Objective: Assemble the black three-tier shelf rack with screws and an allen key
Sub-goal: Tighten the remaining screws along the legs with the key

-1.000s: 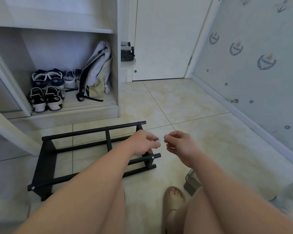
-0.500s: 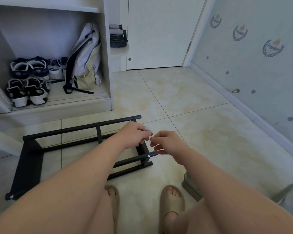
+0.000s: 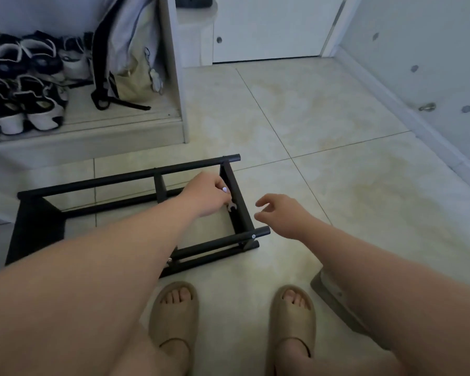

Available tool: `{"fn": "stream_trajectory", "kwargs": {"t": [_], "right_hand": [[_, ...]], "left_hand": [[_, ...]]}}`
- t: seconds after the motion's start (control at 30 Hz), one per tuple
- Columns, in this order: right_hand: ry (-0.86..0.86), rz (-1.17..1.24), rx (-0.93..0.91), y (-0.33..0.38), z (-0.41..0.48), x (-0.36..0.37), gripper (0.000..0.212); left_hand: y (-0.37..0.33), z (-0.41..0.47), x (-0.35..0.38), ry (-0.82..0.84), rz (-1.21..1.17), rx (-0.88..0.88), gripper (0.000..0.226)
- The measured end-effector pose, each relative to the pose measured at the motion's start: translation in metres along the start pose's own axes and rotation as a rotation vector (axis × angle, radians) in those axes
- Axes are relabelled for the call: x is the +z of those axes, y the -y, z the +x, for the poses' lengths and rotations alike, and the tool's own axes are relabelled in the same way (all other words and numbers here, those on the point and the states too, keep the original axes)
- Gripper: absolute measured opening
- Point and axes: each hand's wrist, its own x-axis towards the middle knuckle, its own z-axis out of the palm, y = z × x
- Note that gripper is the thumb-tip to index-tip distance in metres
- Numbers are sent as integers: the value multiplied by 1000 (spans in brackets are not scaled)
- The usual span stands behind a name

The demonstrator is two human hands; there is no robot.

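left grip (image 3: 209, 194) pinches small wrench (image 3: 231, 206) at rack end bar (image 3: 243, 213) | right grip (image 3: 280, 215) loose, empty, just outside it

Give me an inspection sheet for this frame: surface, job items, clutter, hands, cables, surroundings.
Surface: pale tiled floor.
Job's things: black rack frame lying on the floor; small silver tool at its end bar; screw head in the near rail.
Clutter: grey object partly behind the right arm, unidentified.
Grippers: left hand holds the tool; right hand open, empty, beside the frame.
Cables: nothing seen.
Surroundings: shoes and backpack in a cabinet; white door.
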Motion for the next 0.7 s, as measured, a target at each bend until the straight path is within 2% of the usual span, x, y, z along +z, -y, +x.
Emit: {"fn": "stream_trajectory", "kwargs": {"t": [0.2,0.3,0.4,0.57,0.7], "right_hand": [[138,-491,-220,-29,60,18,83],[213,-638,-326,-45,90,31,113],[270,-758,-452,-60,116,43,135],[299,-879,-581,-74,147,62,142],[267,-828,-620,-81,158,66,139]], "left_hand": [[40,52,23,58,-107,-252,8],[62,72,47,95,-157,-335,20],[78,88,71,129,-238,-440,18],[97,109,102,159,-234,-529,15],[107,109,119,371,-71,-514,25]]}}
